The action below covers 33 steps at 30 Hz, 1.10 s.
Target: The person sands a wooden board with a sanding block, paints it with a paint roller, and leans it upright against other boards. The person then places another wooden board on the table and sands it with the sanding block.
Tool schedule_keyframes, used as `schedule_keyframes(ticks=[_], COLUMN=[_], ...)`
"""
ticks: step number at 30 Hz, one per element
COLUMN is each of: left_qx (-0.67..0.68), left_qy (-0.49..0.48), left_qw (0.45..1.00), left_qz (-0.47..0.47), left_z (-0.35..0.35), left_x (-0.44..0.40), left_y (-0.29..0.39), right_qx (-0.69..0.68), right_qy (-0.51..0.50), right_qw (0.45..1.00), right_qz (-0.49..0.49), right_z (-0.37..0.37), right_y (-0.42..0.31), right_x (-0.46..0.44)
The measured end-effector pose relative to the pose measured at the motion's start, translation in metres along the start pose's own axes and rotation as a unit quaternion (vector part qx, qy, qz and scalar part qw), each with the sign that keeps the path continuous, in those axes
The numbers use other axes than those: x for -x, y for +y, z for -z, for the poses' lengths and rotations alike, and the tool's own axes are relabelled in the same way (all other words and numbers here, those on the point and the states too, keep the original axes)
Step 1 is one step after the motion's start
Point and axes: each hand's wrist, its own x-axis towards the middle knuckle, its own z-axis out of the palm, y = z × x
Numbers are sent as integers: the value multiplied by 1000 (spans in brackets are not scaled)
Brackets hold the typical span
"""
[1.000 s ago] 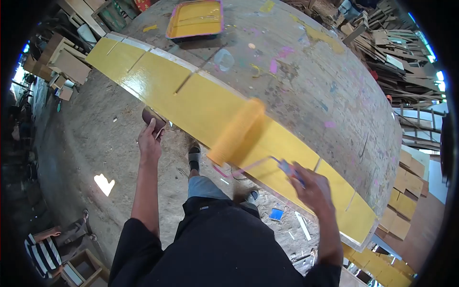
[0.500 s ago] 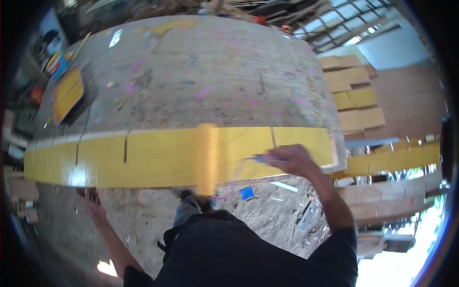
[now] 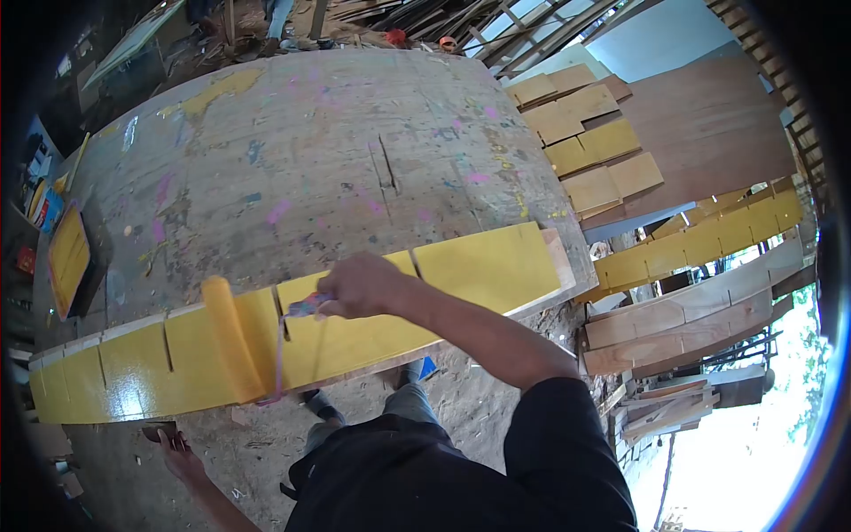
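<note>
A long, slotted board with wet yellow paint on its face lies along the near edge of the worktable. My right hand is closed round the handle of a paint roller. The roller's yellow sleeve rests across the board, left of its middle, and its thin frame bends round the near end. Below the board's near left edge is my left hand, its fingers curled at a small dark thing that I cannot identify. Bright light reflects off the paint at the left end.
A paint tray with yellow paint sits at the table's left edge, near a blue bucket. The stained worktable spreads beyond the board. Small panels and slotted boards lie to the right.
The roller and my right hand have moved left along the board. The view has turned and shifted right, so the board now slants down to the left. My left hand stays below the board.
</note>
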Motion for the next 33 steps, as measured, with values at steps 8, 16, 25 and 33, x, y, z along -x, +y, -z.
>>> schedule_keyframes(ticks=[8, 16, 25, 33], left_qx=[-11, -30, -76, -112], left_qy=[18, 101, 135, 106], left_qw=[999, 993, 987, 988], left_qz=[-44, -49, -46, -24], left_z=[-64, -102, -122, -87], left_x=[80, 114, 104, 71], left_y=[-53, -84, -71, -66], right_qx=[55, 81, 136, 118], right_qy=[-12, -26, 33, 49], right_qw=[995, 986, 966, 961], right_qz=[-84, -142, -218, -244], right_z=[78, 142, 177, 188], right_y=[187, 353, 428, 414], right_x=[158, 308, 459, 516])
